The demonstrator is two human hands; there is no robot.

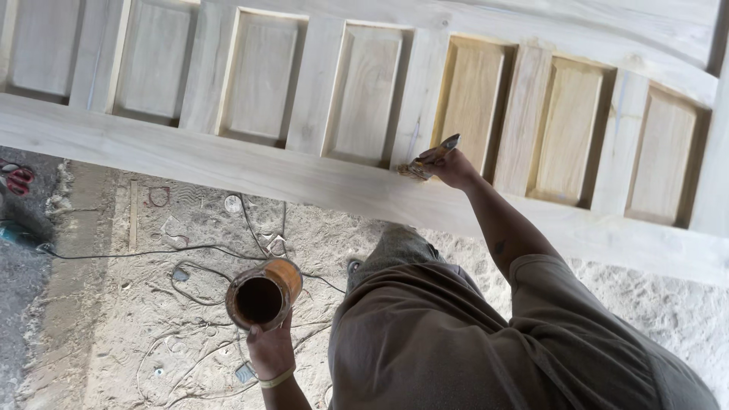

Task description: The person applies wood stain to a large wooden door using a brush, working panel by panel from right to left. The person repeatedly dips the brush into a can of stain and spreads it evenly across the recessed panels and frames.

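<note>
Right hand (454, 167), frame centre, fingers closed around a paintbrush (427, 161); bristles touch the wooden panelled door (266, 76) spanning the upper frame, at a stile's lower end. Left hand (270, 351), lower centre-left, grips the rim of an open brown tin (263, 294). Sawdust-covered floor (152, 304) with loose cables (144, 252) beneath.

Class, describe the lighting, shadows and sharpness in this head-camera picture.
Head view: soft, even daylight, no glare; the panelled door is sharp, with faint shadows in its recesses; the can interior is dark; the brush is slightly blurred; the frame is tilted.
</note>
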